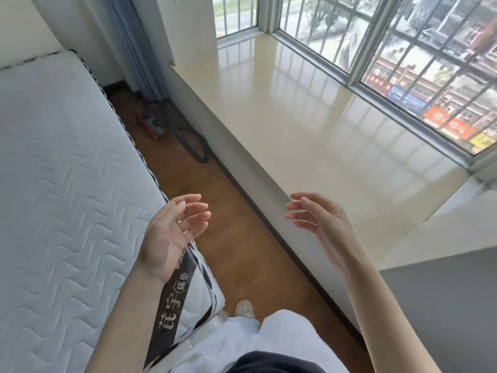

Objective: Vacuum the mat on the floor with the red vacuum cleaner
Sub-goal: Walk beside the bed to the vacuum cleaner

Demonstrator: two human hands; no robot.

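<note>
From the head view, both hands are seen raised in the aisle between a mattress (61, 184) and a window ledge (317, 125). The left hand (172, 232) is held palm inward with its fingers (193, 211) spread and relaxed, gripping nothing; rings are seen on two of them. The right hand (320, 219) faces it, its fingers (298, 208) likewise loosely extended and holding nothing.

The red vacuum cleaner (150, 122) is seen well apart from both hands, lying on the wooden floor (242, 251) at the far end of the aisle, near a blue curtain (137, 49). Only a blurred red body with dark parts can be made out, and a dark hose or cord (193, 144) is looped on the floor beside it, against the ledge base. A mat cannot be told in this view.

A dark band (172, 319) with pale Chinese characters is sewn on the mattress corner, just below the left hand; the characters are not clearly readable. The mattress top is white with wavy quilting.
</note>
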